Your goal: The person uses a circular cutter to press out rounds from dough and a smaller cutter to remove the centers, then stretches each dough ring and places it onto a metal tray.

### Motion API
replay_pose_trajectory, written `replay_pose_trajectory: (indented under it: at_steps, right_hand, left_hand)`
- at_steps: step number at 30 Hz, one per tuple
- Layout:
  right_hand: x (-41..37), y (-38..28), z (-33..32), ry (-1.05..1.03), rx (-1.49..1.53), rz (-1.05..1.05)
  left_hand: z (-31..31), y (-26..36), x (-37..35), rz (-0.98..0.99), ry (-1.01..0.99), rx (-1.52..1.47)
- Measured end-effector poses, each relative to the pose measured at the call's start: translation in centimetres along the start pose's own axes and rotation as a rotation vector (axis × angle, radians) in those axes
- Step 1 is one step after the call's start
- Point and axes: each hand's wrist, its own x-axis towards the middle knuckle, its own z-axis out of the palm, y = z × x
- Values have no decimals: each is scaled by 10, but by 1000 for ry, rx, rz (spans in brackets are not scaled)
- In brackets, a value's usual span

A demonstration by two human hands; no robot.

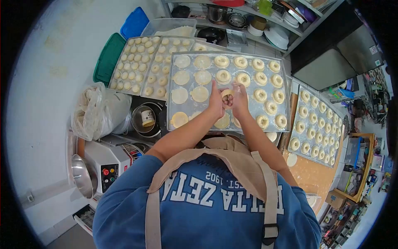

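Over the middle of a large metal tray (188,128), my left hand (217,101) and my right hand (239,99) hold a ring of dough (226,93) between them. Fingers of both hands pass through and around its hole. Shaped dough rings (260,95) sit on round papers across the tray's right part. At its left are bare paper rounds (179,95), several of them in rows. My forearms hide part of the tray's near row.
Trays of small dough balls (132,62) lie at the back left, beside a green lid (108,58). Another tray of rings (315,124) rests on a wooden table (306,176) at right. A pot (145,120), plastic bag (99,112) and control-panel machine (110,164) are at left.
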Motion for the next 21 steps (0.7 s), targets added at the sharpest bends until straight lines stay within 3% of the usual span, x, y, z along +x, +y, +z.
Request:
replay_pose_trajectory:
  at_steps: [3,6,9,12,13,15,18,19,21]
  right_hand:
    - [2,-25,-8,-214,-304,209]
    - [10,5,0,52,-121,-56]
    - [13,-4,-11,-195,-288,145]
    - [8,-12,-12,-167,-195,131]
    - [8,-1,-2,-12,-87,23]
    - [8,-2,-3,-2,-79,27]
    - [12,-12,-11,-136,-175,165]
    - [12,-13,-15,-202,-224,235]
    - [13,-4,-11,-63,-155,105]
  left_hand:
    - [-14,12,7,33,-201,614]
    - [6,6,2,-1,17,-47]
    - [-1,13,-2,36,-69,334]
    - [-9,14,9,-41,-164,547]
    - [-3,13,7,-33,-91,336]
    - [10,7,-3,-21,57,-85]
    - [0,14,-5,57,-17,544]
    - [-3,8,-3,32,-48,406]
    - [-10,-4,9,-9,-112,131]
